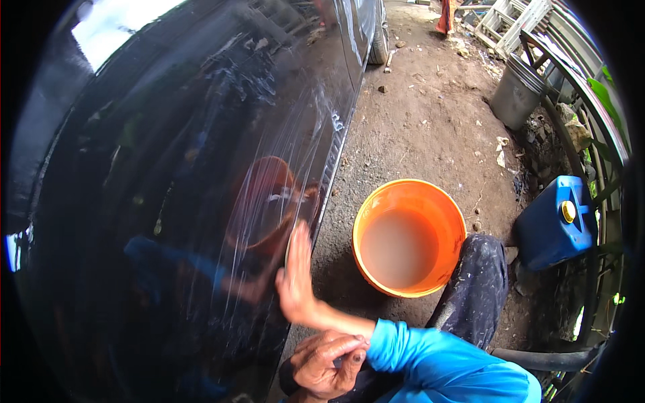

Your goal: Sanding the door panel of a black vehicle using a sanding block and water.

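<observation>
My right hand [295, 275], at the end of a blue sleeve, is stretched flat at the glossy black car panel [168, 168], near its lower edge, with slight blur; whether anything is under the palm is hidden. Pale streaks and smears mark the panel, which reflects a bucket and my arm. Below my right wrist, my left hand [326, 366] is closed with fingers curled toward the thumb; what it holds, if anything, I cannot make out. An orange bucket [454, 213] holding cloudy liquid stands on the ground beside the panel, just right of my right hand and against my dark-trousered leg.
A blue jerrycan [547, 228] with a yellow cap and a grey bucket [514, 97] stand along the right, by curved dark metal bars. Ladders [500, 23] lie at the back right. A tyre [379, 47] shows farther along the car on the dirt ground [423, 121].
</observation>
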Tool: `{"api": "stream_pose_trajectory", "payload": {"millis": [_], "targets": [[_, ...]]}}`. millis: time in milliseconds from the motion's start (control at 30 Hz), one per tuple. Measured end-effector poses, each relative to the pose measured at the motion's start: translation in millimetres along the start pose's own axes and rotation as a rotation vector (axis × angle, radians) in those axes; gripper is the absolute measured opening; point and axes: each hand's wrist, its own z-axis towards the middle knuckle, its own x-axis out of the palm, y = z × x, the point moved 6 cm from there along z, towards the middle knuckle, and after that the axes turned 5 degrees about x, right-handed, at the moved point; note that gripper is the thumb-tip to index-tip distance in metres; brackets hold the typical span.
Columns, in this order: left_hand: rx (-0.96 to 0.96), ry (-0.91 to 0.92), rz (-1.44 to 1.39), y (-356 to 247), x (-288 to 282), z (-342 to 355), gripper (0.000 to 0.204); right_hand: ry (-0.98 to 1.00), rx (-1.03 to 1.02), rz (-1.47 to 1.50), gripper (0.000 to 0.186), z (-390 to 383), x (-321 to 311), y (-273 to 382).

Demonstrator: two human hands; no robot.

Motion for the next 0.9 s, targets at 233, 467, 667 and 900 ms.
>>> {"api": "stream_pose_trajectory", "payload": {"millis": [233,467,667,900], "targets": [[-0.044,-0.092,-0.010,-12,-7,-11,0.025,-0.146,0.073,-0.060,0.059,184,-63,-110],[0.020,0.033,0.042,-14,2,3,0.026,-0.071,0.014,0.147,0.060,-39,-1,-45],[-0.009,-0.103,0.075,-27,-15,-15,0.022,-0.157,0.111,0.240,0.061,48,-24,-103],[0.006,-0.035,0.058,-16,-5,-5,0.025,0.020,0.004,0.337,0.080,-48,3,-45]]}}
